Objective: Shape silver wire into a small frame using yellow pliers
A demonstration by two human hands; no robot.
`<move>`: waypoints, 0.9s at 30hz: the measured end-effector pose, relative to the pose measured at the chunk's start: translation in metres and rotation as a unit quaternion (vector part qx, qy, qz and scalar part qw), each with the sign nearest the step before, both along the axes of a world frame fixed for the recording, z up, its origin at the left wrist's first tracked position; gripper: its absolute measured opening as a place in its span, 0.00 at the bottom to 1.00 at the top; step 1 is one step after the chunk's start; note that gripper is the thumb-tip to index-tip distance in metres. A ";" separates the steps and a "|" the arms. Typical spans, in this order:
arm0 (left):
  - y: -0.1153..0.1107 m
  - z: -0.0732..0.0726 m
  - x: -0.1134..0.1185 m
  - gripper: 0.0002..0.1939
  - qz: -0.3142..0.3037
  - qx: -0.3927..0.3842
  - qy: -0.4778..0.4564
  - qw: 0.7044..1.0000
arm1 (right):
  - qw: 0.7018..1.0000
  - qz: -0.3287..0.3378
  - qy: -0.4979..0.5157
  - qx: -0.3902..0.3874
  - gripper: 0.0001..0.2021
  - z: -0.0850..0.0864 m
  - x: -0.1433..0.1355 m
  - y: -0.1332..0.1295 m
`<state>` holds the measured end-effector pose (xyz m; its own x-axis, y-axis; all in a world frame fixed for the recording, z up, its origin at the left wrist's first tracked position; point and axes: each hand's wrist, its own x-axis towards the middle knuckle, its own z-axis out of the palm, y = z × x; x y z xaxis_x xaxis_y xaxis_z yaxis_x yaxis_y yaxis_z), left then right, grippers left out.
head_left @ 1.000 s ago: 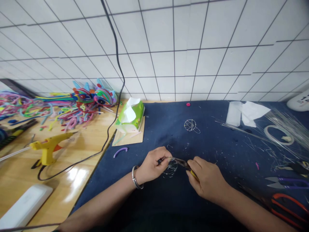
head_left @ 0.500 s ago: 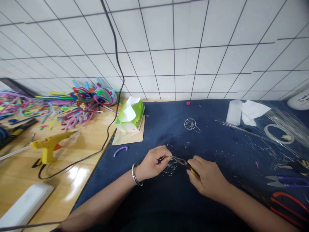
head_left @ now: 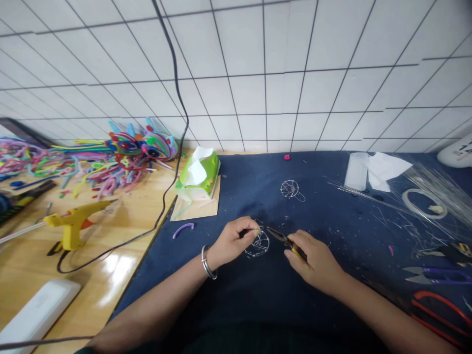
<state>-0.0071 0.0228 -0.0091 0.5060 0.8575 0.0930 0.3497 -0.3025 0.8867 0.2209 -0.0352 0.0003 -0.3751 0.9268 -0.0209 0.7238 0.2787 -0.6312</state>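
My left hand (head_left: 236, 239) pinches a small round wire frame (head_left: 261, 246) between thumb and fingers, at its upper edge. The frame hangs below the fingertips, made of thin silvery wire bent into loops. My right hand (head_left: 311, 258) is closed around the yellow handles of a pair of needle-nose pliers (head_left: 280, 237). The pliers' dark jaws point left and sit just right of the left fingertips, a little apart from them. Another round wire frame (head_left: 289, 189) lies on the dark blue cloth (head_left: 254, 194) farther back.
On the left are a yellow glue gun (head_left: 75, 223), colourful pipe cleaners (head_left: 110, 177) and a green tissue pack (head_left: 201, 172). Wire lengths (head_left: 450, 196), a wire coil (head_left: 424, 204), purple snips (head_left: 438, 275) and red-handled scissors (head_left: 438, 300) lie on the right. A black cable (head_left: 177, 88) crosses the left side.
The pliers' tips have drawn away from the left fingertips and moved slightly up. The wire frame has turned, and more of it shows below my left hand.
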 end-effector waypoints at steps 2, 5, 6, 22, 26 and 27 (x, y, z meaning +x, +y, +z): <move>0.001 -0.001 -0.001 0.08 0.021 -0.044 -0.031 0.998 | 1.000 -0.021 -0.001 0.002 0.06 -0.001 0.002 0.003; 0.002 -0.001 -0.001 0.09 0.049 -0.104 -0.081 0.990 | 0.999 -0.036 -0.020 0.024 0.06 -0.004 0.003 0.007; 0.002 -0.001 -0.001 0.10 0.058 -0.118 -0.096 0.987 | 0.998 -0.036 -0.030 0.035 0.07 -0.006 0.003 0.008; -0.007 -0.001 0.001 0.07 0.173 -0.088 -0.109 0.975 | 0.983 -0.170 0.074 0.017 0.27 0.003 -0.034 0.010; -0.012 -0.001 0.004 0.07 0.176 -0.073 -0.090 0.978 | 0.980 -0.160 0.105 0.048 0.27 0.005 -0.061 0.016; -0.013 -0.001 0.004 0.07 0.172 -0.074 -0.094 0.978 | 0.979 -0.161 0.115 0.051 0.24 0.005 -0.065 0.018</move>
<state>-0.0030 0.0096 -0.0096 0.1719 0.9850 0.0181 0.2344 -0.0587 0.9704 0.1558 -0.0173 0.0057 -0.0479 0.9904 0.1294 0.6260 0.1307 -0.7688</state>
